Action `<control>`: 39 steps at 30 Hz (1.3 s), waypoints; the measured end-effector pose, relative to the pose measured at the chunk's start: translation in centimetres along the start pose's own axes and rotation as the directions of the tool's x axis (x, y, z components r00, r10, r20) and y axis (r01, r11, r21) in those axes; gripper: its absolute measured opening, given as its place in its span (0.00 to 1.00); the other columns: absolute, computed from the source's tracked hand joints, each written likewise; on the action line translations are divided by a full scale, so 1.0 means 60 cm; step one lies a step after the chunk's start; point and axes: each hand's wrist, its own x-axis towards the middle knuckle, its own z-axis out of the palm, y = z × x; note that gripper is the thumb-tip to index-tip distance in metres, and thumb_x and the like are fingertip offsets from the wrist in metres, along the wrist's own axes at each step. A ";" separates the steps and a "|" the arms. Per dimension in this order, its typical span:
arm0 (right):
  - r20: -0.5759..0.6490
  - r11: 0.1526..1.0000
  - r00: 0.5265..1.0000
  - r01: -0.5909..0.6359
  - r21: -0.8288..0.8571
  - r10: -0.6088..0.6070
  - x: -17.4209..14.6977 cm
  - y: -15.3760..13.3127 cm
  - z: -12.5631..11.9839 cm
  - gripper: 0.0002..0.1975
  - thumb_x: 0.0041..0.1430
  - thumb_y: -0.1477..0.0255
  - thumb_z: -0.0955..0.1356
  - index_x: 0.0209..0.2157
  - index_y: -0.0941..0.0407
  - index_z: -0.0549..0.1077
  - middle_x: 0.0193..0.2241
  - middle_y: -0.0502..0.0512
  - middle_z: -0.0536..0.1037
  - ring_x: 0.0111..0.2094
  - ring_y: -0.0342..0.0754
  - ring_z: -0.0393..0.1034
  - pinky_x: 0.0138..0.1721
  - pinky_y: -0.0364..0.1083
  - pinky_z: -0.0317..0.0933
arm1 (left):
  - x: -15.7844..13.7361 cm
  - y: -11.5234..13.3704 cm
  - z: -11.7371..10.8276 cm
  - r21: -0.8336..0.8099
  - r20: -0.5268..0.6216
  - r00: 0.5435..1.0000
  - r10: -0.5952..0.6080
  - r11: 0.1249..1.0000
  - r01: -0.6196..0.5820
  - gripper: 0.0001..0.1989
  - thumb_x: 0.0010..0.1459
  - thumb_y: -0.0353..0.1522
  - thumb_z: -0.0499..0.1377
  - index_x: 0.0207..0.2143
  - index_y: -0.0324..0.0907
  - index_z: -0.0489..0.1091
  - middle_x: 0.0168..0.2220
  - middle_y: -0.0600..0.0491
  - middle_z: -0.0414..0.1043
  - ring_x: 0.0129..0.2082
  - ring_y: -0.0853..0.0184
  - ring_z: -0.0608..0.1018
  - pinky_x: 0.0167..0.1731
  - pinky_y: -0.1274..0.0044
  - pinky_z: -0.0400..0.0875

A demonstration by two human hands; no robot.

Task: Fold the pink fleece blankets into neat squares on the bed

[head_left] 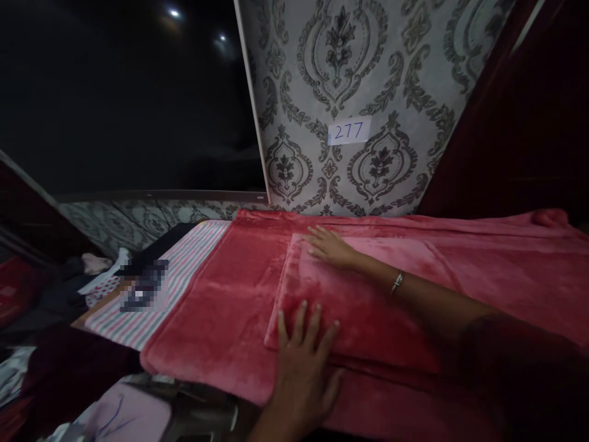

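Nearest the viewer, the left hand [304, 356] lies flat with fingers spread, palm down on the near left corner of a folded pink-red plush blanket [363, 301], pressing rather than gripping. This folded blanket sits on top of a larger spread red fleece cover [221, 313] that drapes over the surface. Further back, the right hand [329, 247], its wrist wearing a thin metal bangle [397, 282], rests open and flat on the folded blanket's far left corner, holding nothing. To the left, a striped pink and grey cloth [193, 270] lies under the red cover. Behind stands a grey damask-patterned wall panel [368, 80] bearing a white paper label [349, 131] marked 277.
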 end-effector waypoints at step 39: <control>-0.109 0.997 0.992 -0.059 0.044 0.063 -0.392 0.035 -0.024 0.31 0.70 0.52 0.61 0.71 0.41 0.54 0.73 0.53 0.48 0.73 0.62 0.36 0.69 0.69 0.33 | 0.034 -0.061 -0.020 0.055 0.027 0.999 -0.019 0.998 0.018 0.26 0.64 0.36 0.55 0.65 0.50 0.66 0.68 0.46 0.62 0.68 0.45 0.62 0.64 0.44 0.52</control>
